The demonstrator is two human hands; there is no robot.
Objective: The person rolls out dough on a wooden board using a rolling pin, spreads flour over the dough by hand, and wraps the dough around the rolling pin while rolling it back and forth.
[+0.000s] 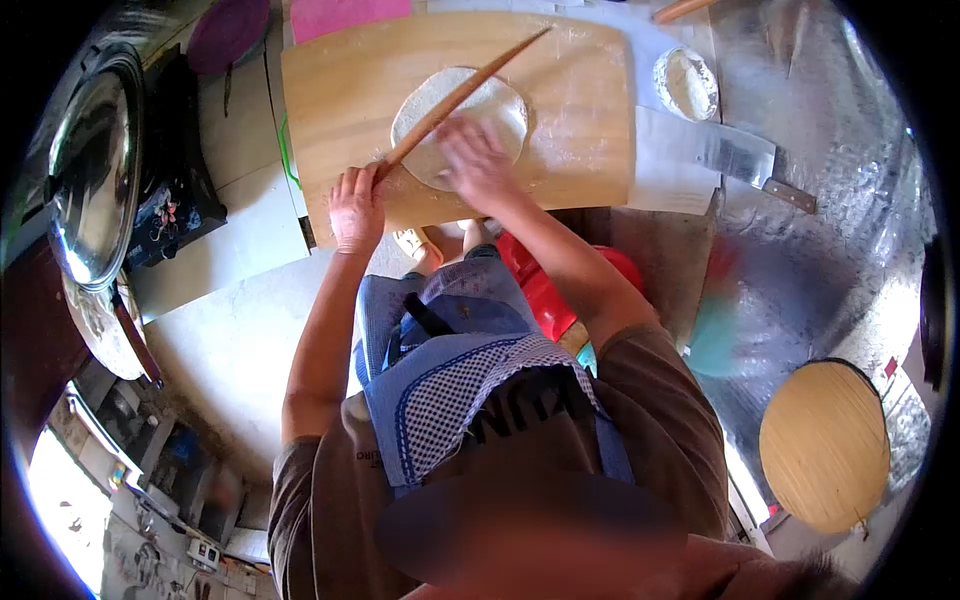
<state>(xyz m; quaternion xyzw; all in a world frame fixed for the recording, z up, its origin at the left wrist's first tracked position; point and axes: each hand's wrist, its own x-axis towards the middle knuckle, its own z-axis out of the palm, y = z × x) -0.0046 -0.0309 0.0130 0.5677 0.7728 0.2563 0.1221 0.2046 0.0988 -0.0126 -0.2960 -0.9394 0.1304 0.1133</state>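
Note:
A round, flat sheet of pale dough (500, 105) lies on a wooden board (580, 120). Slanting across the dough is a long thin wooden rolling pin (450, 103), its far end beyond the dough near the board's top. My left hand (356, 208) is closed around the pin's near end at the board's front left. My right hand (482, 165) is over the right part of the dough, just right of the pin, fingers spread and somewhat blurred. Whether its palm touches the dough is not clear.
A bowl of white flour (687, 84) and a cleaver (740, 156) are right of the board. A round wooden board (825, 445) lies lower right. At the left are a stove (170, 215) and a large metal lid (97, 165). A pink sheet (345, 15) is behind the board.

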